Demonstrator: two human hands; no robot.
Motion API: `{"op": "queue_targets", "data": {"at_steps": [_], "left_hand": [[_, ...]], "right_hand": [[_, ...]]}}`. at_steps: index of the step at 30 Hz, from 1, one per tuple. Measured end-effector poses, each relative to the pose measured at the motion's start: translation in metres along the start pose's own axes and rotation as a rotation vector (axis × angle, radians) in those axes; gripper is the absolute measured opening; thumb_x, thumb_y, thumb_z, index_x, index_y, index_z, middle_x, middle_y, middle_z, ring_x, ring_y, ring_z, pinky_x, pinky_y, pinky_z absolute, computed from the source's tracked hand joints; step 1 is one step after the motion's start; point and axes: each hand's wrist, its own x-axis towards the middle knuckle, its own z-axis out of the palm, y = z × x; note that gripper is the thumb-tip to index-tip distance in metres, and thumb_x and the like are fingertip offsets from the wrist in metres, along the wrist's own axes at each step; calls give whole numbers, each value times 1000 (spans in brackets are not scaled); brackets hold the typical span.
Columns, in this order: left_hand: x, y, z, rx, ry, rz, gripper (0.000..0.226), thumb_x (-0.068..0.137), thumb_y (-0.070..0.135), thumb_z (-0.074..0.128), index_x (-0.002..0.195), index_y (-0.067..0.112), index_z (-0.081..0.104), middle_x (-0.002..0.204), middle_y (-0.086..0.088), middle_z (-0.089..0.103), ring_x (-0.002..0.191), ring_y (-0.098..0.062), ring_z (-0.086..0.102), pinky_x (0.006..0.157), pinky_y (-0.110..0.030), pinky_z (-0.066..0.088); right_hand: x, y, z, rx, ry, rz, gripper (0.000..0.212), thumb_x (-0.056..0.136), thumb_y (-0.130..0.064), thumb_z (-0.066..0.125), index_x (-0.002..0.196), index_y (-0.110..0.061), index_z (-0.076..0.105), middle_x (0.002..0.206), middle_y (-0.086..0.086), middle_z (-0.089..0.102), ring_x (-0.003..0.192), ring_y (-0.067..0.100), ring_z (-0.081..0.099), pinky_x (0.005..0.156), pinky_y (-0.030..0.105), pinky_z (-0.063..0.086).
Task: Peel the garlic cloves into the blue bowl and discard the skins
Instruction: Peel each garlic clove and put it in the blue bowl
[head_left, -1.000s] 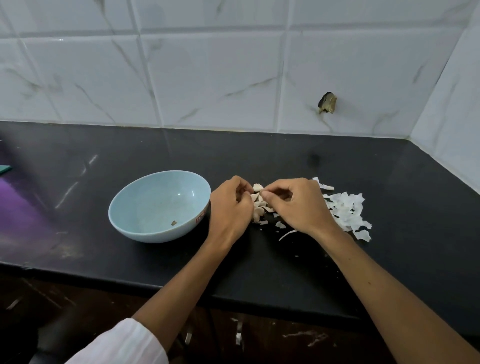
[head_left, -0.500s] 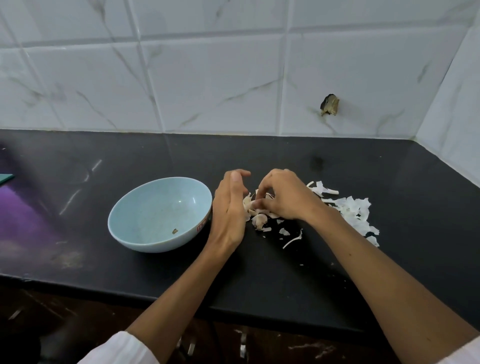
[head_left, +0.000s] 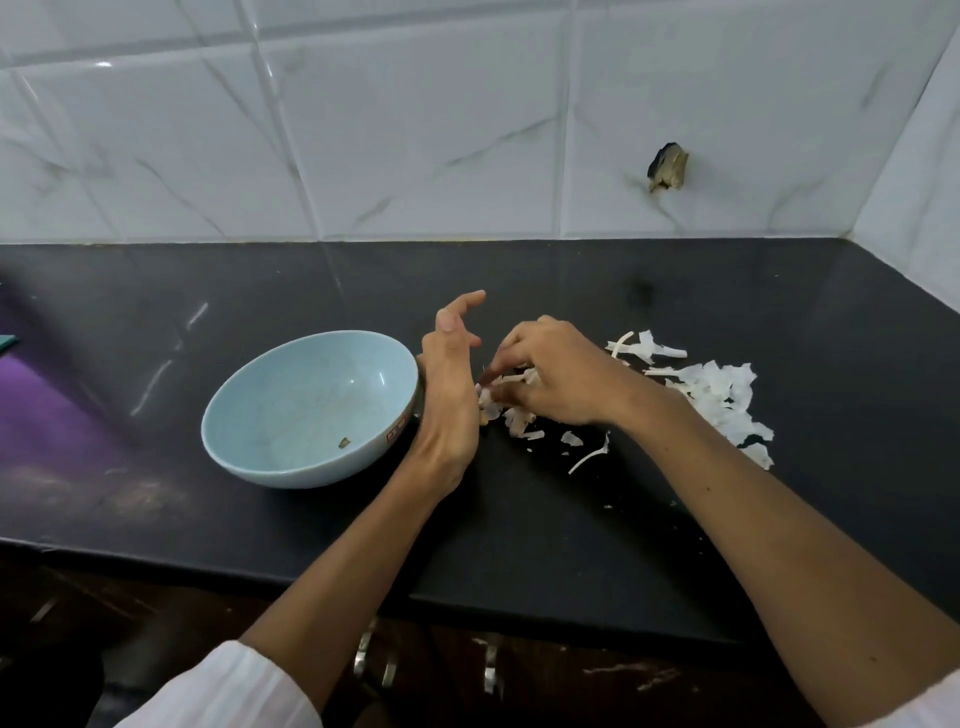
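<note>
Black counter (head_left: 519, 545), blue bowl (head_left: 291, 410), garlic skins (head_left: 717, 395)

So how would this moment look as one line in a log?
left hand open beside blue bowl | right hand pinching garlic cloves | bowl holds one scrap | skins piled right on counter

Right hand (head_left: 556, 379) pinches garlic cloves (head_left: 515, 417) beside blue bowl (head_left: 291, 395).

A pale blue bowl (head_left: 291, 395) stands upright on the desk (head_left: 571, 545), almost empty. Just right of it lie garlic cloves (head_left: 514, 415); white skins (head_left: 717, 400) are heaped farther right.
</note>
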Motion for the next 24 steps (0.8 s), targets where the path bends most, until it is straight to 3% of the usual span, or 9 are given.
{"op": "queue_targets", "data": {"at_steps": [2, 5, 9, 17, 24], "left_hand": [[0, 0, 0, 12, -13, -11, 71, 91, 61, 8, 139, 36, 54, 108, 4, 48, 97, -3, 41, 83, -14, 30], [0, 0, 0, -1, -12, -27, 71, 91, 62, 8, 140, 37, 52, 108, 5, 47, 92, 0, 41, 81, -18, 32], [2, 0, -1, 16, -17, -40, 75, 86, 74, 10, 138, 39, 53, 106, 8, 49, 88, 1, 41, 77, -18, 32], [4, -1, 0, -4, -22, -57, 66, 91, 64, 12, 129, 39, 59, 103, 6, 51, 91, -3, 41, 81, -20, 31], [5, -5, -1, 0, -33, -51, 65, 92, 66, 10, 127, 41, 59, 103, 6, 51, 91, -4, 42, 80, -22, 32]], "right_hand": [[-3, 1, -6, 48, 17, -23, 14, 91, -24, 73, 102, -28, 80, 110, -8, 67, 100, 4, 56, 97, 23, 39], [-6, 6, -21, 66, 121, 21, 18, 96, -24, 67, 111, -26, 77, 101, -11, 67, 81, -2, 55, 72, 6, 35], [-16, 24, -42, 61, 184, 136, 14, 95, -23, 69, 106, -25, 78, 80, -22, 63, 68, -12, 53, 63, 0, 35], [-18, 19, -35, 42, -27, 129, 9, 82, -29, 84, 89, -29, 80, 69, -16, 66, 62, -6, 57, 60, 7, 40], [-14, 12, -28, 77, 60, 86, 9, 88, -27, 78, 96, -24, 80, 82, -9, 74, 68, 4, 62, 63, 8, 43]]}}
